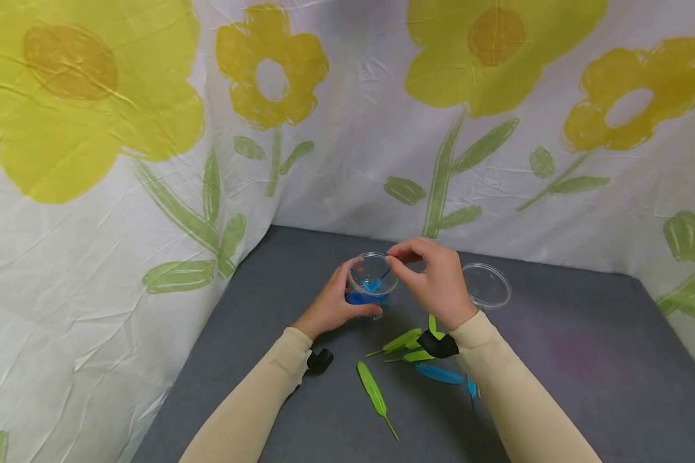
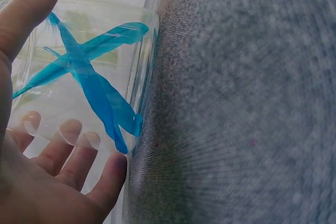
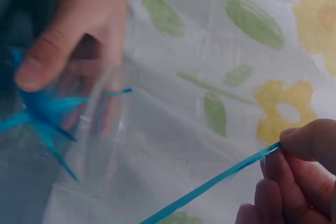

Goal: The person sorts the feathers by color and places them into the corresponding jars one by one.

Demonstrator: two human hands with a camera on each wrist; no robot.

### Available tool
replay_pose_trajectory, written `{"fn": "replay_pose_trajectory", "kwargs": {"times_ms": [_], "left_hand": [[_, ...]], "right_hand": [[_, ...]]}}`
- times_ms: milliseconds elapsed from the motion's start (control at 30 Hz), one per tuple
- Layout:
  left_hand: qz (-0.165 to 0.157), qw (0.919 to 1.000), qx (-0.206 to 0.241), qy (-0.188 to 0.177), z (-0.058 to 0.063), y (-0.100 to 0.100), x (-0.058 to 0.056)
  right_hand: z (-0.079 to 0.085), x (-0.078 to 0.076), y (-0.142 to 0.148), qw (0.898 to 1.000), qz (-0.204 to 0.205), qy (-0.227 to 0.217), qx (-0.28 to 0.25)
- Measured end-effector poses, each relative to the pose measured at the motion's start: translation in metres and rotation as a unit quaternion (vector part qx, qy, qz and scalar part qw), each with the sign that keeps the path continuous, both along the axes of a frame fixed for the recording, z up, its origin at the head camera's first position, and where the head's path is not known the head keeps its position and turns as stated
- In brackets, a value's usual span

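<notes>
A clear round plastic jar [image 1: 395,284] without its lid stands near the back of the grey table. My left hand [image 1: 334,301] holds it from the left, with the thumb on the near side and the fingers behind. Several blue feathers [image 2: 86,69] lie crossed inside, seen through the wall in the left wrist view. Over the right side of the rim, my right hand [image 1: 434,276] pinches another blue feather [image 3: 210,179] by the quill end between thumb and forefinger. Its vane slants down and away from the fingertips.
The clear round lid [image 1: 486,286] lies behind the right hand. Several green feathers [image 1: 402,341] and a blue feather [image 1: 440,374] lie in front of the jar, partly under the right wrist. One green feather [image 1: 372,389] lies apart, nearer. Flower-painted cloth [image 1: 347,161] encloses the table.
</notes>
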State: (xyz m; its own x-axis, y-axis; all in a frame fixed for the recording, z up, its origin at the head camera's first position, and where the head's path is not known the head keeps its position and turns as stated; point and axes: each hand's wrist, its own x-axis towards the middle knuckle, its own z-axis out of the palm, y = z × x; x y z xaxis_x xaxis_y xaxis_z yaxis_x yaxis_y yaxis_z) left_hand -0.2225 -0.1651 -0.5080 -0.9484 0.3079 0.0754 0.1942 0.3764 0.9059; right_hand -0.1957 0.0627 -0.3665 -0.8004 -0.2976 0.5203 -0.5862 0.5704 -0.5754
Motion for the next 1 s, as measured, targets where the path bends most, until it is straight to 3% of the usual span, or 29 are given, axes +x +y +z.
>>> {"fn": "replay_pose_trajectory", "kwargs": {"times_ms": [400,700,1000], "left_hand": [[-0.001,1.0,0.007,-0.001,-0.007,-0.001,-0.001],[-0.01,0.9999,-0.001,0.002,-0.009,0.0,0.001],[-0.017,0.9998,0.005,-0.006,-0.002,-0.002,0.0]], "right_hand": [[0.018,-0.018,-0.025,0.999,0.025,0.003,-0.029],[0.01,-0.028,-0.046,0.998,0.054,-0.011,-0.033],[-0.004,-0.034,-0.052,0.998,0.057,-0.029,-0.026]]}}
